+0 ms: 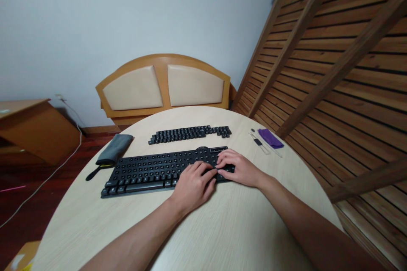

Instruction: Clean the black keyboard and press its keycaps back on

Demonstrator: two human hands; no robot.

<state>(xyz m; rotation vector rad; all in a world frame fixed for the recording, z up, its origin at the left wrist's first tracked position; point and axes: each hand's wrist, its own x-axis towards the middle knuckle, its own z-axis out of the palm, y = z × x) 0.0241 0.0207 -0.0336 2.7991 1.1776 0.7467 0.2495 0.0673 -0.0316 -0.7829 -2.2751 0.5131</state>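
Observation:
A black keyboard base (pixel 149 171) lies across the middle of a round light-wood table (pixel 222 228); most of its key sockets are bare. Behind it, several black keycaps (pixel 190 134) are laid out in rows. My left hand (pixel 193 186) rests on the keyboard's right part with fingers curled. My right hand (pixel 239 167) sits on the keyboard's right end, fingertips pinched together close to the left hand's fingers. What the fingertips hold is too small to make out.
A folded grey cloth (pixel 115 148) with a black handle sticking out lies at the table's left. A purple cloth (pixel 270 138) and small tools (pixel 260 142) lie at the right. A wooden headboard (pixel 163 87) and slatted bed frame (pixel 333 72) lean behind.

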